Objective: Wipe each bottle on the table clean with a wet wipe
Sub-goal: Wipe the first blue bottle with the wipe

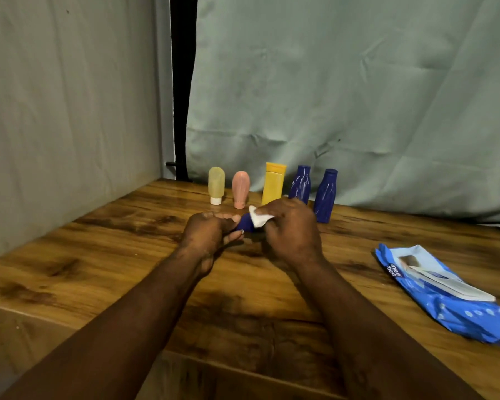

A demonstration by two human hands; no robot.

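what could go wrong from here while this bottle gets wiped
1. The left hand seems to grip the held blue bottle only at its end, so it may slip as the right hand rubs the wet wipe over it.
2. The right hand works close in front of the yellow bottle and a standing blue bottle; a wide stroke might knock them over.

white wipe [259,217], dark blue bottle [245,224]
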